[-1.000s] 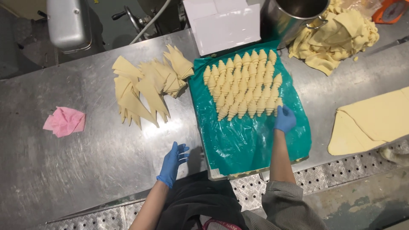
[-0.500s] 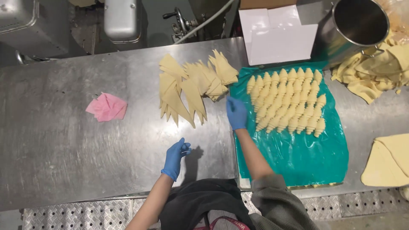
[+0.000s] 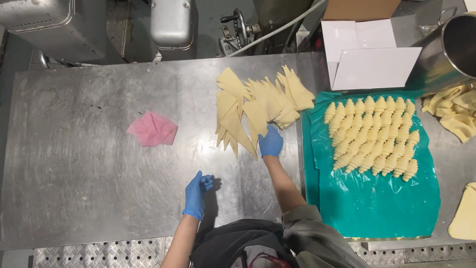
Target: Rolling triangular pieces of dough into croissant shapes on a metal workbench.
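Dough triangles [image 3: 250, 106] lie heaped on the steel table [image 3: 89, 149], left of the teal tray [image 3: 377, 208]. Right hand [image 3: 270, 142] presses flat on the nearest triangle; peeling one gently avoids stretching. Left hand [image 3: 197, 194] hangs loosely curled, empty.

Your right hand [image 3: 270, 142], in a blue glove, reaches far and forward, forearm bare and stretched, fingers pointing away and pressed down. Your left hand [image 3: 196, 194], gloved alike, hangs nearer, to the left, fingers loosely curled and holding nothing.
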